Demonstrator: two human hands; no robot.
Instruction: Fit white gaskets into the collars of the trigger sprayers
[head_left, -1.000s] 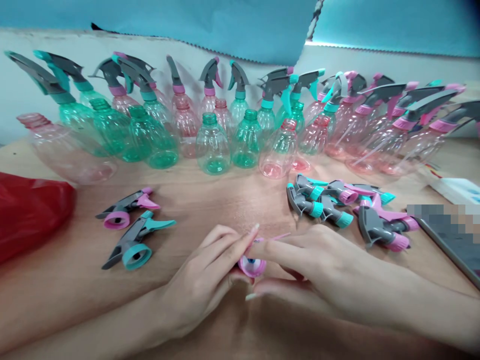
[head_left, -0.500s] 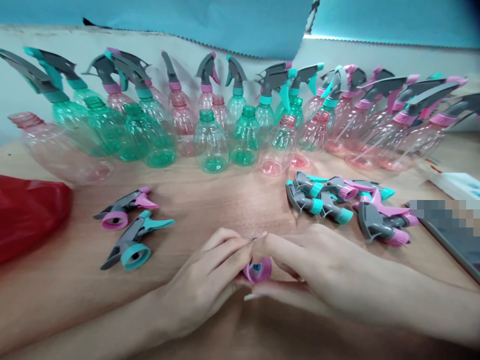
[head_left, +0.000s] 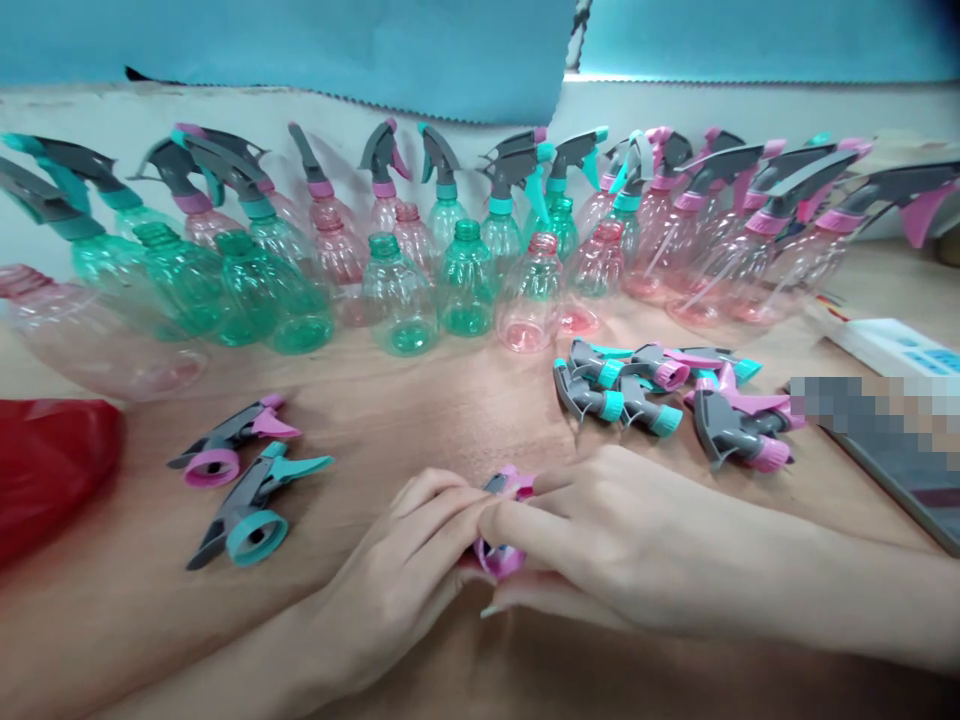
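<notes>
Near the front of the table, a grey and pink trigger sprayer head point(head_left: 504, 562) sits between my two hands, its pink collar facing me. My left hand point(head_left: 409, 560) is closed around its left side. From the right, my right hand point(head_left: 600, 545) grips it, the fingers bent over the collar and the thumb below. Fingers hide much of the sprayer head, so I cannot make out what the fingertips press. To the left lie a pink-collared sprayer head point(head_left: 232, 436) and a turquoise-collared sprayer head point(head_left: 255, 510).
Spray bottles, several topped with sprayer heads and several open-necked like the green bottle point(head_left: 466, 280), stand along the wall. A pile of sprayer heads point(head_left: 637, 385) lies right of centre. A phone point(head_left: 885, 470) is at right, a red bag point(head_left: 52, 470) at left.
The view has shifted slightly to the right. The sprayer head has turned a little in my hands, and its grey body and pink trigger now show above my fingers.
</notes>
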